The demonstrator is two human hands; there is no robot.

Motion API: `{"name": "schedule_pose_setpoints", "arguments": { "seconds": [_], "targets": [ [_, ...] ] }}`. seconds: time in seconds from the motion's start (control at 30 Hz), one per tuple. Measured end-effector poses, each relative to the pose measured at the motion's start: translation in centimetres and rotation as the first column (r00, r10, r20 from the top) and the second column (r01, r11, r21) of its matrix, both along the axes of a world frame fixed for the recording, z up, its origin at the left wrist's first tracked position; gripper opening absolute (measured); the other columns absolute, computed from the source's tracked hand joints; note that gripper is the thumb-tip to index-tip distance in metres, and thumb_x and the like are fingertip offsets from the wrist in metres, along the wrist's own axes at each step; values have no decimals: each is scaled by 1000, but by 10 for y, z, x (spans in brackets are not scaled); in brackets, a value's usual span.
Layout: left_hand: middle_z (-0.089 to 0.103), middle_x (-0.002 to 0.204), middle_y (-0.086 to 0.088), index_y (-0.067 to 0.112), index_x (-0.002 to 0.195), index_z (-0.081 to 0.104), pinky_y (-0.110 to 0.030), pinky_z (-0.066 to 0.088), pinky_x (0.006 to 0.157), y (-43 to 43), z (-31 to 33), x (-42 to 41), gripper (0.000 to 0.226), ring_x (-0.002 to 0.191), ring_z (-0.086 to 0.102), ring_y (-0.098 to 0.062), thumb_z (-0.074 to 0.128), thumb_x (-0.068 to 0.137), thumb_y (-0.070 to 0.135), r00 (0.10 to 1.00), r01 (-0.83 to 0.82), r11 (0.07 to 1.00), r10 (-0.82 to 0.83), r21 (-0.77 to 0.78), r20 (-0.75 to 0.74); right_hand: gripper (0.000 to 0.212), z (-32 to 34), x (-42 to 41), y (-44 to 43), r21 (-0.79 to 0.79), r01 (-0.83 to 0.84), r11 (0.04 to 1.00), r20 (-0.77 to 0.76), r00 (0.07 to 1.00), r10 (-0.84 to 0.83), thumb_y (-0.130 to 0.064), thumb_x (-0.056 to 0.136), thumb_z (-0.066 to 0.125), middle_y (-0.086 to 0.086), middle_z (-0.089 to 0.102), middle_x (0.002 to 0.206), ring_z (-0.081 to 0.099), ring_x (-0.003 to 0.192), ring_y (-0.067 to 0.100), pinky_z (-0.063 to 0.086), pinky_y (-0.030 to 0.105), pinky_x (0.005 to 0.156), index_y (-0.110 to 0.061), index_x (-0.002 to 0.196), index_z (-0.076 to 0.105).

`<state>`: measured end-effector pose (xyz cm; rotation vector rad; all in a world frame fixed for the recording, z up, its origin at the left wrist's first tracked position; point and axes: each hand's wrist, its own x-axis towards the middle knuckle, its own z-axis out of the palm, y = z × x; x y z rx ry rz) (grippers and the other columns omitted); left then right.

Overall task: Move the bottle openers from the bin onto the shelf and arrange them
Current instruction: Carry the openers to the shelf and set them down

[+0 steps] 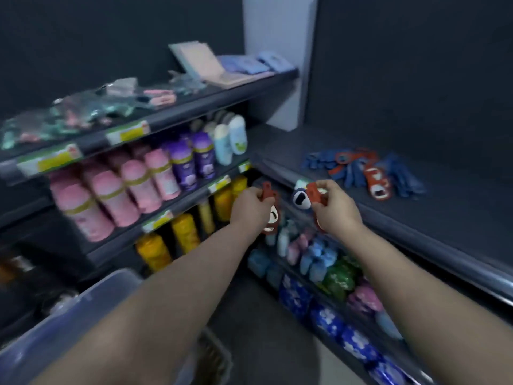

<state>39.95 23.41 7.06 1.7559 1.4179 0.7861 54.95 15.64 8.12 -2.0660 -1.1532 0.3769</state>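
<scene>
Just short of the shelf (449, 223) lip, both hands are loaded: the left hand (253, 204) has its fingers curled round red bottle openers (268, 191), one dangling below the fist, while the right hand (337, 208) pinches a red opener (313, 193) with a blue one (301, 200) beside it. They're held up and apart, probably to sort them before laying down. Further in on the shelf lies a loose pile (366, 173) of openers; the bin (69, 309) sits low left
</scene>
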Motion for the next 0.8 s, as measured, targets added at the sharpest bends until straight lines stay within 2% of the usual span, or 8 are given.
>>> {"name": "schedule_pose_setpoints", "arguments": {
  "seconds": [0.1, 0.27, 0.47, 0.63, 0.7, 0.8],
  "targets": [
    [71, 100, -11, 9, 102, 68, -32, 48, 80, 9, 9, 67, 20, 96, 64, -27, 61, 92, 24, 998, 61, 998, -61, 11, 15, 34, 9, 60, 0, -19, 82, 996, -5, 997, -82, -18, 88, 57, 3, 67, 116, 60, 108, 27, 45, 33, 85, -27, 120, 53],
    [69, 104, -15, 5, 103, 67, -38, 49, 88, 26, 16, 163, 21, 101, 62, -32, 59, 91, 20, 981, 176, 983, -171, 49, -92, 40, 13, 142, 10, -49, 188, 981, -27, 982, -189, -15, 89, 53, 6, 63, 123, 58, 114, 27, 44, 34, 89, -26, 127, 52],
    [68, 112, -13, 7, 110, 66, -31, 45, 83, 63, 14, 238, 23, 106, 61, -30, 59, 91, 18, 943, 316, 944, -302, 92, -139, 40, 1, 201, 27, -115, 290, 950, 1, 956, -292, -17, 90, 52, 6, 62, 126, 55, 116, 30, 45, 36, 90, -26, 129, 49],
    [69, 106, -10, 12, 113, 61, -29, 46, 81, 102, 11, 289, 24, 101, 63, -26, 60, 90, 15, 894, 425, 900, -401, 93, -202, 48, -8, 233, 49, -127, 297, 946, 55, 955, -292, -17, 92, 52, 8, 58, 130, 52, 120, 31, 42, 35, 90, -22, 139, 40],
    [69, 107, -10, 11, 120, 58, -32, 48, 83, 114, 7, 302, 32, 101, 63, -27, 63, 88, 16, 852, 493, 862, -454, 113, -260, 52, -15, 238, 54, -132, 274, 953, 130, 958, -257, -18, 93, 52, 10, 54, 132, 48, 122, 31, 40, 36, 90, -21, 142, 37],
    [68, 109, -7, 15, 126, 55, -37, 50, 86, 126, -2, 310, 40, 104, 60, -26, 63, 87, 19, 786, 576, 804, -497, 146, -368, 46, -23, 243, 57, -202, 292, 935, 384, 902, -199, -22, 97, 44, 6, 51, 128, 43, 120, 29, 37, 40, 92, -27, 142, 37]
  ]
}}
